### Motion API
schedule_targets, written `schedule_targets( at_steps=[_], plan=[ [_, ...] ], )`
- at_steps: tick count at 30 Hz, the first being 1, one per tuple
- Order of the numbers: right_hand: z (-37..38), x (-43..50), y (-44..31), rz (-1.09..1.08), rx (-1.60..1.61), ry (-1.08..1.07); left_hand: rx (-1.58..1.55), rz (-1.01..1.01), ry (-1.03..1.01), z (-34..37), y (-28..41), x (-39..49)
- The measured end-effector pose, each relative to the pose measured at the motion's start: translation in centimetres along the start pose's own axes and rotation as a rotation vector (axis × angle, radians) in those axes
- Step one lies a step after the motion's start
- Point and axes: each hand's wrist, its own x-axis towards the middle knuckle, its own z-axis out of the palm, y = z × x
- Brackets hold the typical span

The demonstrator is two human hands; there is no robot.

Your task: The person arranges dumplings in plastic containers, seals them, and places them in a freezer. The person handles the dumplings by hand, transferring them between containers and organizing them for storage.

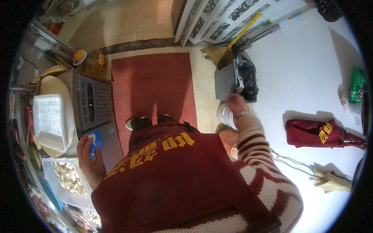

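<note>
My left hand (92, 163) hangs beside the counter, thumb apart from the fingers, with nothing visible in it. Behind its fingers is a blue-and-white label (96, 141) on a grey surface. Nearest on the counter side is a translucent plastic tub (48, 174) holding pale sliced pieces (70, 177). My right hand (237, 105), blurred and wearing a band at the wrist, is out to the right. It appears above a white bucket (225, 116) and near a grey bin (225, 81); whether it holds anything is unclear.
A white-dusted plastic tray (48, 118) rests on a round board (71, 122), above a vented metal appliance (93, 102). An oil jug (91, 61) stands behind. A red mat (151, 84) covers the floor. A broom (218, 55) leans right; a maroon apron (309, 132) hangs on the wall.
</note>
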Motion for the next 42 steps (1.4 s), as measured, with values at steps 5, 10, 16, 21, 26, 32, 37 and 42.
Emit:
schedule_targets(
  at_steps=[5,10,16,21,26,32,37,42],
  plan=[
    [-3.1,3.3,0.9,0.565,1.007,0.124,-0.088,0.04,0.13,0.7,1.5,-3.3],
    [12.7,-0.7,-8.0,0.74,1.083,-0.329,-0.022,0.019,0.217,-0.7,0.3,-8.5],
    [25.2,-13.4,-29.3,0.008,0.302,-1.008,0.018,-0.125,0.379,-2.1,-4.6,-12.2],
    [29.3,-22.8,-43.2,-0.685,0.004,-1.173,0.054,-0.296,0.554,-4.4,-10.2,-15.7],
    [35.1,-32.6,-51.6,-0.863,0.087,-1.336,0.04,-0.523,0.652,-7.6,-16.8,-18.5],
    [39.5,-40.7,-55.4,-1.095,0.02,-1.431,-0.014,-0.554,0.691,-10.5,-21.4,-17.8],
    [43.2,-44.1,-56.3,-1.358,-0.389,-1.506,0.169,-0.545,0.492,-11.3,-24.1,-15.0],
    [48.9,-45.7,-55.1,-2.081,-0.589,-1.337,0.506,-0.583,-0.143,-9.8,-29.5,-11.3]
  ],
)
